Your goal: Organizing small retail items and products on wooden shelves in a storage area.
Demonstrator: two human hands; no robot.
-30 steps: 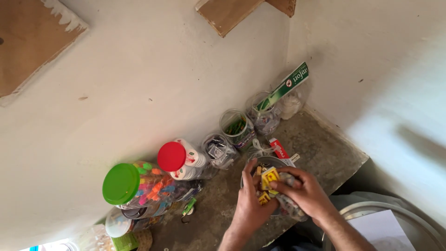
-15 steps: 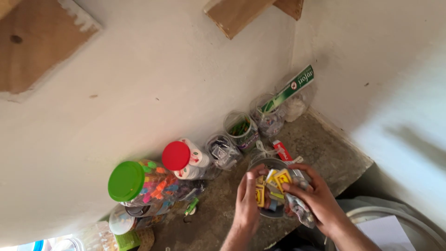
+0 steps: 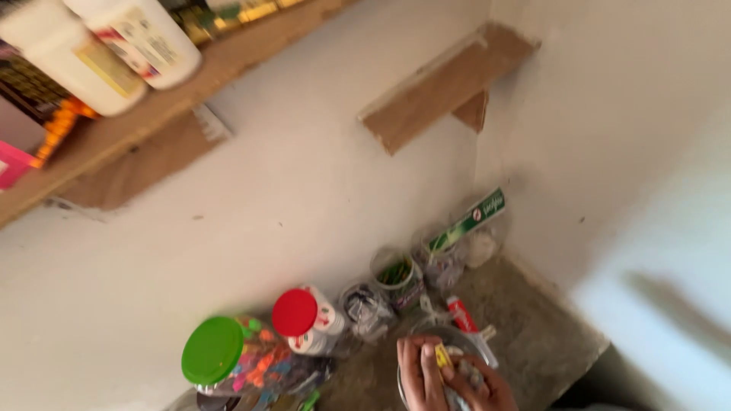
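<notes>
Looking down through the head camera, I am standing at a rough stone counter (image 3: 533, 335) in a white-walled corner, and both my hands are meeting low in the picture over a clear round jar (image 3: 449, 339) that sits on the counter just in front of the row of containers. My left hand (image 3: 417, 373) is curling around the near side of the jar's rim, fingers closed against it, steadying it. My right hand (image 3: 476, 387) is bunching over the jar's mouth with a small yellow packet (image 3: 442, 355) pinched at the fingertips; the picture is blurred, so I cannot tell whether I am gripping more than that one piece. I judge that I am in the middle of handling the small packets at the jar's opening, and the next move is calling for a firm hold on the jar and a careful pinch on the packet. Beside my hands are standing a jar with a green lid (image 3: 214, 349) full of bright bits, a red-capped bottle (image 3: 295, 313), and a green and white box (image 3: 466, 221) leaning on the wall. Overhead, a wooden shelf (image 3: 137, 114) is carrying white bottles (image 3: 106, 46).
</notes>
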